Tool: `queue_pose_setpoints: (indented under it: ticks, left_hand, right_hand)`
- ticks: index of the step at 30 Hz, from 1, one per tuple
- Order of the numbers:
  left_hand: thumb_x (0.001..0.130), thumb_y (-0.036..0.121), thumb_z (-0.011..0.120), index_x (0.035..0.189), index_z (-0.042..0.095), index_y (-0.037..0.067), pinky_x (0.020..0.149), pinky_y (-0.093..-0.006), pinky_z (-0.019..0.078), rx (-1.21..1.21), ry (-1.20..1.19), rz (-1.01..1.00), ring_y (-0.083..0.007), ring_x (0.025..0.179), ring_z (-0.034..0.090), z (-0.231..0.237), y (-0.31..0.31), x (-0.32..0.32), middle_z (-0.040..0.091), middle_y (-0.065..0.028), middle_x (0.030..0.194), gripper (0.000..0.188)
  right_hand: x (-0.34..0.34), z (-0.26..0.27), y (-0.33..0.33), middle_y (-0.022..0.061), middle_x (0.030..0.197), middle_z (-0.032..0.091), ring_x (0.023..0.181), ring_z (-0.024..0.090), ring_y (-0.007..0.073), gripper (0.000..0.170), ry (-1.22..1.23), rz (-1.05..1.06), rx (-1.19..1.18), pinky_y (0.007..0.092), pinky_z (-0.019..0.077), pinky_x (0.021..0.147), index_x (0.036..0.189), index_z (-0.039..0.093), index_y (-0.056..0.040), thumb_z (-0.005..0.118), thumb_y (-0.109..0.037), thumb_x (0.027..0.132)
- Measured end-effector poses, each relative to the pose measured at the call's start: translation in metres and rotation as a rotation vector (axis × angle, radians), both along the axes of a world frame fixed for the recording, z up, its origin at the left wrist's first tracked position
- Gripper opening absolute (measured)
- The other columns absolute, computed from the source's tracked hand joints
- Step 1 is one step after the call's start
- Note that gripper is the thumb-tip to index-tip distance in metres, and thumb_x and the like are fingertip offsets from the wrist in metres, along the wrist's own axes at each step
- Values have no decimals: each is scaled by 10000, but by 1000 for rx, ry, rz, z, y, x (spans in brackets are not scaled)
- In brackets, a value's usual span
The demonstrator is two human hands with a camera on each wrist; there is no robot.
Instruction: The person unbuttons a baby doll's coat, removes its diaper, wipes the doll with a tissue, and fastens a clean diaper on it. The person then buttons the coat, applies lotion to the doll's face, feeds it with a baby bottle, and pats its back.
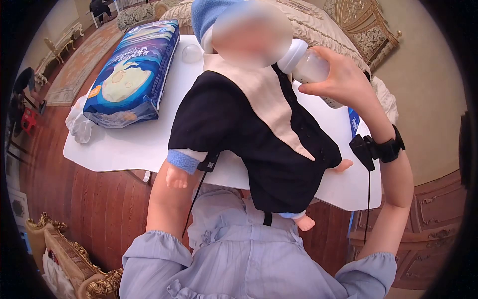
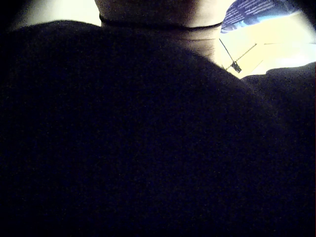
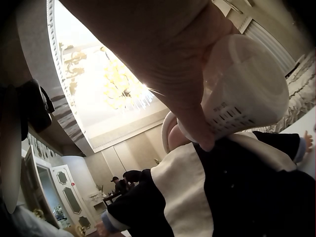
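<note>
A baby doll (image 1: pixel 279 174) in a black outfit with a cream collar and a blue hat lies tilted across the person's left arm, over the table's edge. My right hand (image 1: pixel 343 74) grips a clear feeding bottle (image 1: pixel 309 70) with thumb and fingers curled round its side. The bottle's white collar end is right at the doll's blurred face. In the right wrist view the bottle (image 3: pixel 247 89) shows dark scale marks and is held tilted. My left hand is hidden behind the doll; black cloth (image 2: pixel 148 138) fills most of the left wrist view.
A blue diaper pack (image 1: pixel 132 74) stands on the left of the white table (image 1: pixel 184 114), with a clear dome cap (image 1: pixel 191 54) beside it. A crumpled white bag (image 1: pixel 78 122) hangs at the left edge. Beyond the table is a bed (image 1: pixel 318 25).
</note>
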State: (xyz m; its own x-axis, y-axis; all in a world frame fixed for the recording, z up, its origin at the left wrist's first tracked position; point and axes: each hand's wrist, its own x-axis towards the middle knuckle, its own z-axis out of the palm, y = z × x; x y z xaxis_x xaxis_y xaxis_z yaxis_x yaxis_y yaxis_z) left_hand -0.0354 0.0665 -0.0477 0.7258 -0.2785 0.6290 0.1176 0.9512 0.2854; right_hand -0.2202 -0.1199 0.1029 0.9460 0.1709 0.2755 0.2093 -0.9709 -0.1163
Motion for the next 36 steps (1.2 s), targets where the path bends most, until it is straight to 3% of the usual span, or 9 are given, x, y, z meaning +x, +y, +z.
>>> queue_pose_setpoints:
  ticks: [36]
  left_hand:
    - [924, 342, 620, 1106, 621, 39, 734, -417, 524, -18, 25, -31, -266, 851, 586, 0, -14, 14, 604, -102, 1079, 353]
  right_hand:
    - [2, -1, -2, 180, 975, 702, 895, 696, 302, 757, -12, -5, -24, 390, 545, 806, 1200, 619, -58, 789, -451, 576]
